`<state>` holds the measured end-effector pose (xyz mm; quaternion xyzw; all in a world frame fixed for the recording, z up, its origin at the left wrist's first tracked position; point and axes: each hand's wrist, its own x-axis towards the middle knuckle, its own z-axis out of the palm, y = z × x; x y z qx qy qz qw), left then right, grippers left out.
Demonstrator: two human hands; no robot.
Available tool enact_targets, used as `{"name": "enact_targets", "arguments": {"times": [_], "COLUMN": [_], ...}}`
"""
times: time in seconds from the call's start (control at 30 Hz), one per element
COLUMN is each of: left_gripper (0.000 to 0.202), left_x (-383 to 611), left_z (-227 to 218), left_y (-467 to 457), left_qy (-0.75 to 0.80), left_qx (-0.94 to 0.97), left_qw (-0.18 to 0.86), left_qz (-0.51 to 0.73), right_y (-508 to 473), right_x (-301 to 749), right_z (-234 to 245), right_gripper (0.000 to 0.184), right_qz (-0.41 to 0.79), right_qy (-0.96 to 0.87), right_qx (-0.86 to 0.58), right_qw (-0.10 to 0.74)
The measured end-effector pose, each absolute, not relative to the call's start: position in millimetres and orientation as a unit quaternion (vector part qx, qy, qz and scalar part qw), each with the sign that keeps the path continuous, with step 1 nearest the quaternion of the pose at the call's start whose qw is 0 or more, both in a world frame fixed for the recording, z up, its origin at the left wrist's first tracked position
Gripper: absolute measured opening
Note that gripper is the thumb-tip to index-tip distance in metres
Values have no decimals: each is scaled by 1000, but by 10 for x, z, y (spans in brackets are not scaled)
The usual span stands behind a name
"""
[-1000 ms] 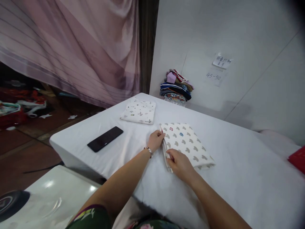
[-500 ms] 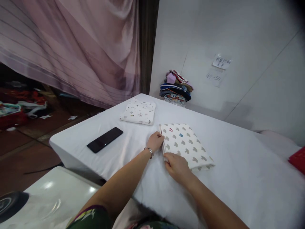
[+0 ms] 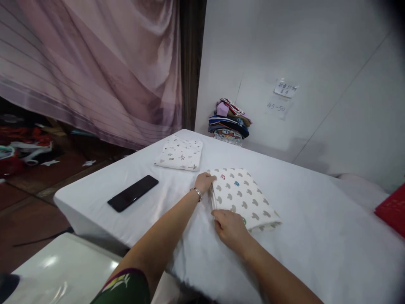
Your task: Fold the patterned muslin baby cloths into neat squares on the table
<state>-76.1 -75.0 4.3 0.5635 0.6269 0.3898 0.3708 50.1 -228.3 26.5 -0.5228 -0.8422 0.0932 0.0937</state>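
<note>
A folded white cloth [image 3: 245,196] printed with grey mushroom shapes, a few of them coloured, lies flat on the white-covered table [image 3: 303,240]. My left hand [image 3: 204,182], with a bracelet at the wrist, pinches its far left corner. At the near left corner, the fingers of my right hand [image 3: 231,230] are closed on the edge, the thumb hidden underneath. Layers of fabric show along the left fold between both hands. Farther back lies a second folded white cloth [image 3: 182,154] with small plant-like prints, touched by neither hand.
A black phone [image 3: 133,193] rests on the table's left part. Against the wall stands a stack of folded clothes [image 3: 228,120]. Something red [image 3: 392,211] sits at the right edge. A glossy white surface [image 3: 69,270] is at lower left, and a pink curtain [image 3: 126,63] hangs behind.
My left hand has shifted a little along the fold to the cloth's far corner. My right hand keeps its hold at the near corner. The view has turned slightly.
</note>
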Motion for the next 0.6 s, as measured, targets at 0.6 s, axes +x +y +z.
{"name": "enact_targets", "arguments": {"times": [0.6], "left_gripper": [32], "left_x": [-799], "left_z": [-85], "left_y": [-571], "left_qy": [646], "left_qx": [538], "left_qw": [371], "left_qz": [394], "right_y": [-2279], "right_x": [512], "right_z": [209], "right_gripper": [24], "right_qz": [61], "right_qy": [-860], "right_qx": [-500], "right_qw": [78]}}
